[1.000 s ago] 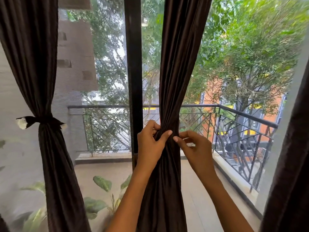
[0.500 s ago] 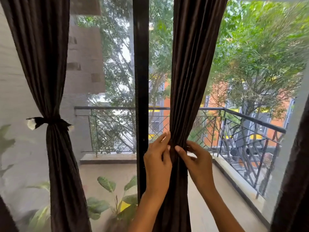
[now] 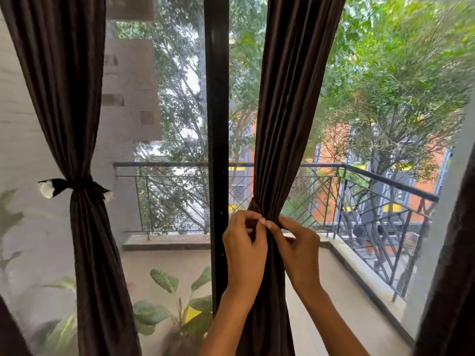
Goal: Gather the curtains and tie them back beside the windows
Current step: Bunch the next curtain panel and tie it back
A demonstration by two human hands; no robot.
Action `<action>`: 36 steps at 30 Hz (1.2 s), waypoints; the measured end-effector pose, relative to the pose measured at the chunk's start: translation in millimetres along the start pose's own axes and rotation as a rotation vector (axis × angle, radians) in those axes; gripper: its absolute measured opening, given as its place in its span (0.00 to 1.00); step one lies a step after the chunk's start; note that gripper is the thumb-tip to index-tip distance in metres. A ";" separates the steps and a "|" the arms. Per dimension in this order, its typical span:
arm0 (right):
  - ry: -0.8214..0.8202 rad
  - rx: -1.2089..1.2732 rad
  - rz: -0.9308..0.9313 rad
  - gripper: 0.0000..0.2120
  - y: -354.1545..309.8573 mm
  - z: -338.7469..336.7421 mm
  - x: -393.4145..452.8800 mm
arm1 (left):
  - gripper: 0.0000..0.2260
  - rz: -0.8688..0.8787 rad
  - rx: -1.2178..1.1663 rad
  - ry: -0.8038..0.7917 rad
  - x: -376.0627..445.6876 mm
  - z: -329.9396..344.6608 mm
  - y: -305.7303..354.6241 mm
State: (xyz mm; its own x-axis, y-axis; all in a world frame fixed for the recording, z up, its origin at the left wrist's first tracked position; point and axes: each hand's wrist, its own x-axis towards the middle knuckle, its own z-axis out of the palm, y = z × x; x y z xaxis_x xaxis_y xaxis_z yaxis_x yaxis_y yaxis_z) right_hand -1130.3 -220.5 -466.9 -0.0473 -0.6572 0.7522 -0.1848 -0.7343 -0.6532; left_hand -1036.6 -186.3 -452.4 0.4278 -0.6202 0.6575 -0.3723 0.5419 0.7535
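A dark brown curtain [image 3: 290,104] hangs gathered into a narrow bunch just right of the black window post [image 3: 217,124]. At its narrowest part my left hand [image 3: 244,249] and my right hand [image 3: 298,249] meet, fingers curled, each pinching a strip of dark tieback fabric [image 3: 253,208] wrapped round the bunch. Their fingertips touch at the front of the curtain. On the left, a second brown curtain [image 3: 74,98] is held in by a knotted tieback [image 3: 77,187] with pale ends.
Behind the glass lie a balcony floor, a metal railing [image 3: 385,183] and trees. Potted plants [image 3: 167,304] stand low by the post. Another dark curtain edge [image 3: 455,265] fills the far right, and a grey wall is at left.
My view has shifted, so the curtains sit further right and lower. Both hands went from straighter fingers on the bunch to curled fingers pinching the tieback at its front.
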 end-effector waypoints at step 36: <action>0.048 -0.386 -0.254 0.15 5.9 20.0 -13.4 | 0.10 0.032 0.047 -0.166 27.1 5.4 2.6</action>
State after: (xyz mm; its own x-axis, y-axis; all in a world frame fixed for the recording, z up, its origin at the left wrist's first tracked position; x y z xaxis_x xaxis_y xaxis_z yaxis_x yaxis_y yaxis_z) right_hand -1111.2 -219.4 -482.6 0.0032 -0.4492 0.8934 -0.5477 -0.7483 -0.3743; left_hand -1030.4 -204.8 -432.6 0.2743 -0.6904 0.6694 -0.4237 0.5381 0.7287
